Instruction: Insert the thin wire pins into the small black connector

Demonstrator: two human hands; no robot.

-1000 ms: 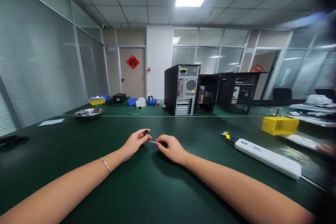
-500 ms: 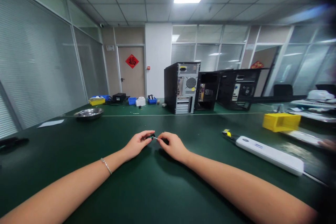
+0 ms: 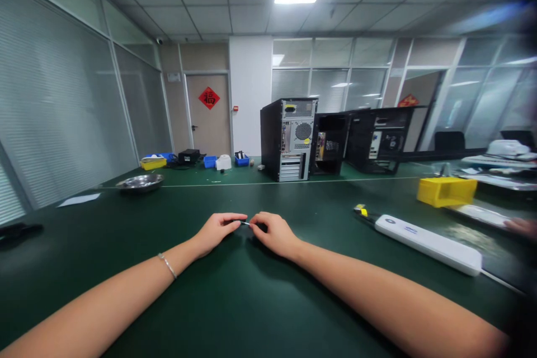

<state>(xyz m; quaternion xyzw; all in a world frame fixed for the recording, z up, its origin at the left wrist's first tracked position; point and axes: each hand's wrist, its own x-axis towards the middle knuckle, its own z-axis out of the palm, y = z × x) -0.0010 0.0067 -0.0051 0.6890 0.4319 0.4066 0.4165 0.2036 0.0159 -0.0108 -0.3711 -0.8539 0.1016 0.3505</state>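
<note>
My left hand (image 3: pixel 216 232) and my right hand (image 3: pixel 272 232) meet nearly fingertip to fingertip above the green tabletop (image 3: pixel 235 296). Between them runs a thin, pale, rod-like piece (image 3: pixel 245 223), too small to name. Its right end is pinched by my right thumb and fingers, which are curled. At its left end, my left thumb and fingers close on something mostly hidden behind them. A bracelet (image 3: pixel 168 265) circles my left wrist.
A white power strip (image 3: pixel 428 243) lies to the right, near a yellow bin (image 3: pixel 447 192). Computer towers (image 3: pixel 289 140) stand at the back. A metal bowl (image 3: pixel 140 183) sits far left; small blue bins (image 3: pixel 241 160) are behind. Another person's hand (image 3: pixel 520 226) shows at the right edge.
The small dark-green piece seen at my left fingertips is now hidden behind them. The hands stay together in nearly the same place; the whole view has shifted slightly.
</note>
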